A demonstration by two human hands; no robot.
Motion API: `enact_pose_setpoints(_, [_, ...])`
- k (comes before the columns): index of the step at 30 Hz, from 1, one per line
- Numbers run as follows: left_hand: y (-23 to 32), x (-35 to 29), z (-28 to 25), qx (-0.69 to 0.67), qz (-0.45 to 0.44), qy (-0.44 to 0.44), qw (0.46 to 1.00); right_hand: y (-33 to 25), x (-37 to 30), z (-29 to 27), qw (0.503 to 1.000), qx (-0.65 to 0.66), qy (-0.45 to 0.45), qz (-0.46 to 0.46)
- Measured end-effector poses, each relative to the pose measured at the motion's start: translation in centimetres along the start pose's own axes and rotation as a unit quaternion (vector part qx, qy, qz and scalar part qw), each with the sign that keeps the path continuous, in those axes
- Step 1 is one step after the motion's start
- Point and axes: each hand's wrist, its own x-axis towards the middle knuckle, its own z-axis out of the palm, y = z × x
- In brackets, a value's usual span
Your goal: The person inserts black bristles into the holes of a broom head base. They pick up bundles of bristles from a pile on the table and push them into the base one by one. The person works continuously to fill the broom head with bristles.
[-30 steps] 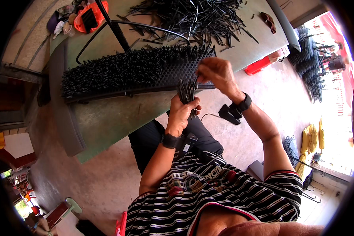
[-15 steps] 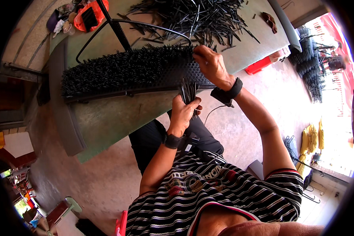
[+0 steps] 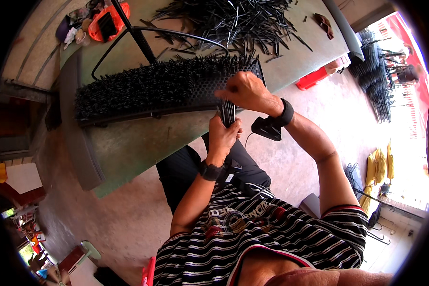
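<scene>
My left hand [image 3: 223, 136] is closed round a bundle of thin black strips [image 3: 227, 112], their tops standing up out of the fist. Just above, my right hand [image 3: 248, 89] curls with thumb and fingertips drawn together at the bundle's upper ends. Its fingertips are slightly smeared, so what they pinch cannot be made out. Behind both hands lies a long black panel with honeycomb holes [image 3: 206, 93]. Dense rows of black strips [image 3: 138, 88] stick up from its left and middle. Bare holes show toward its right end, by my right hand.
The panel rests on a green table [image 3: 128, 152]. A heap of loose black strips [image 3: 233, 21] covers the table's far side. A thin black metal frame [image 3: 176, 30] rises behind the panel. An orange bag [image 3: 110, 21] sits far left, a red plastic item [image 3: 312, 78] right.
My right hand has come from the panel's far right edge down and left to the top of the bundle. My left hand stays nearly in place with the strips.
</scene>
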Motion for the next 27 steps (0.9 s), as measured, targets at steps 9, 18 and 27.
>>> enact_pose_setpoints(9, [1.3, -0.3, 0.2, -0.072, -0.037, -0.001, 0.997, 2.2, -0.8, 0.5, 0.996, 0.073, -0.046, -0.010])
enact_pose_setpoints(18, [1.2, -0.3, 0.7, 0.002, -0.006, 0.028, 1.000, -0.1, -2.8, -0.3, 0.990, 0.141, -0.019, -0.002])
enact_pose_setpoints(27, [-0.6, 0.8, 0.5, 0.161, 0.097, 0.034, 0.982, -0.9, -3.5, 1.3, 0.999, -0.023, 0.025, -0.006])
